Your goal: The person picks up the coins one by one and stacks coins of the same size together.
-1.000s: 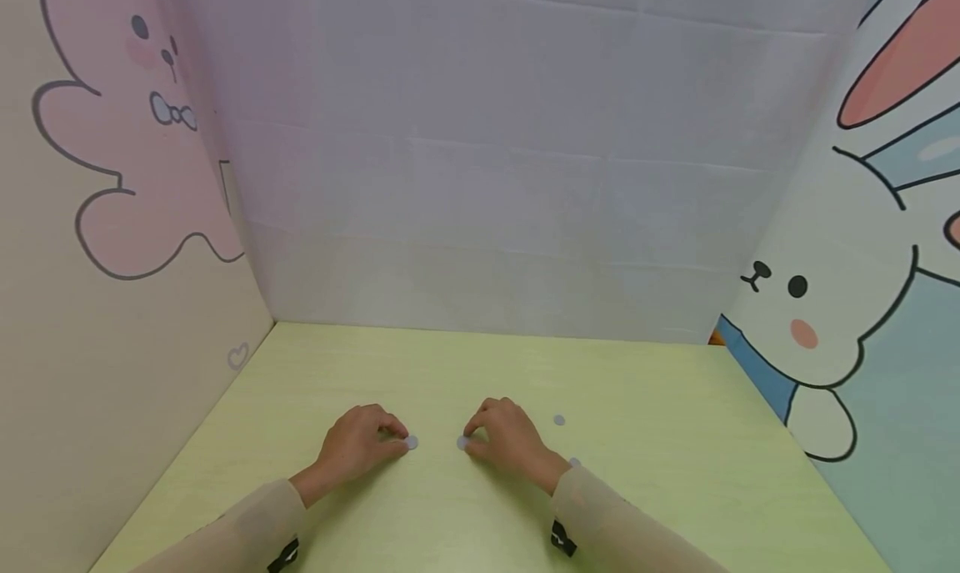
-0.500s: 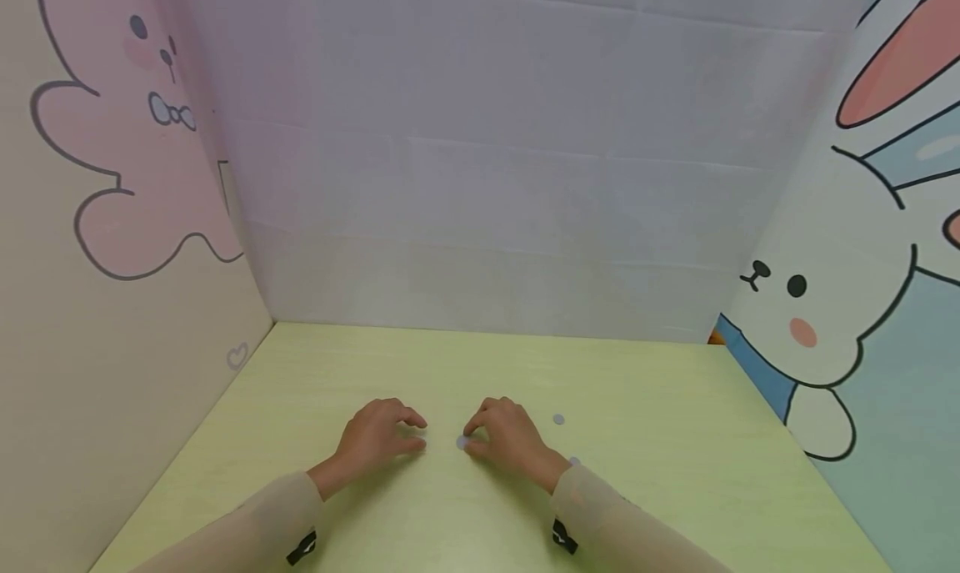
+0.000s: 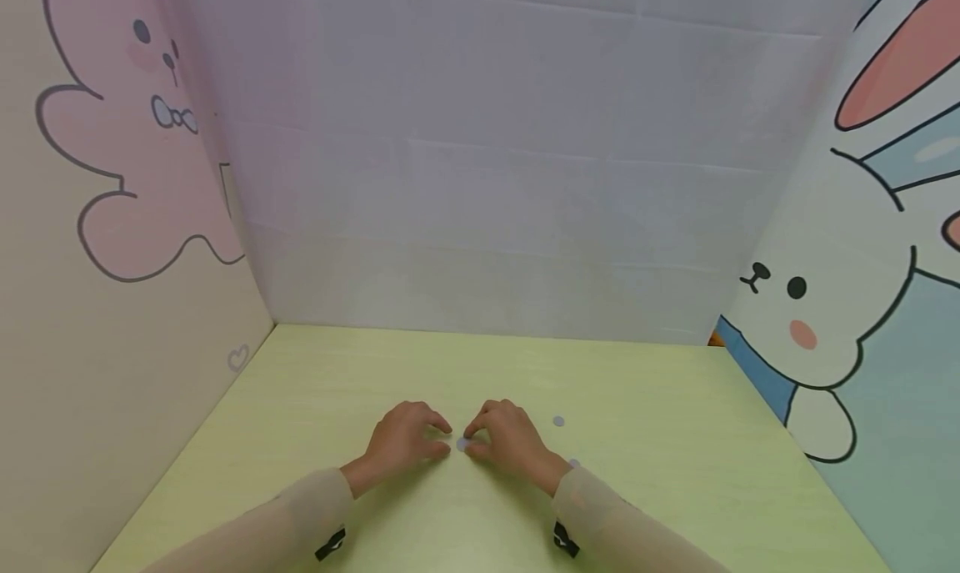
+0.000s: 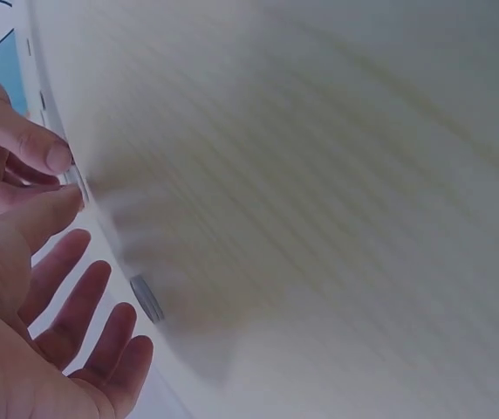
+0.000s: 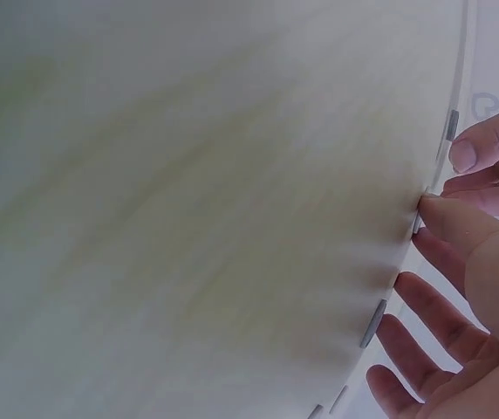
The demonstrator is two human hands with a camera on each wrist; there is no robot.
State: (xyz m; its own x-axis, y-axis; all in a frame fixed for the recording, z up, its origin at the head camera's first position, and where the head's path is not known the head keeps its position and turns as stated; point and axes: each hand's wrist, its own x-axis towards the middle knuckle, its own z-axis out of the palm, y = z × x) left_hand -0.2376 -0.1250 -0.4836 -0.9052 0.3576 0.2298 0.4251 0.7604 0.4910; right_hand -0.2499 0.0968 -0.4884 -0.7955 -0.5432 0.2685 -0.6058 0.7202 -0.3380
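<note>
In the head view, my right hand (image 3: 513, 441) rests low over the table, thumb and index finger pinching the edge of a small flat grey disc (image 3: 462, 444). That disc (image 5: 417, 220) shows edge-on between thumb and index finger in the right wrist view. My left hand (image 3: 405, 439) is just left of it, thumb and index finger apart with nothing between them. Under the left hand's lower fingers, the left wrist view shows another grey disc (image 4: 146, 299), hidden in the head view. One more disc (image 5: 372, 323) lies by the right hand's lower fingers.
A pale yellow-green table (image 3: 360, 364) lies beneath, with a white sheet (image 3: 487, 223) behind it. To the right are a grey disc (image 3: 558, 421) and another disc (image 3: 574, 463) partly covered by the right sleeve. Cartoon-printed side walls (image 3: 862, 348) bound the table.
My left hand has parted its fingers from a disc, which its hand now hides, and moved right toward the right hand's disc. The right hand has stayed in place.
</note>
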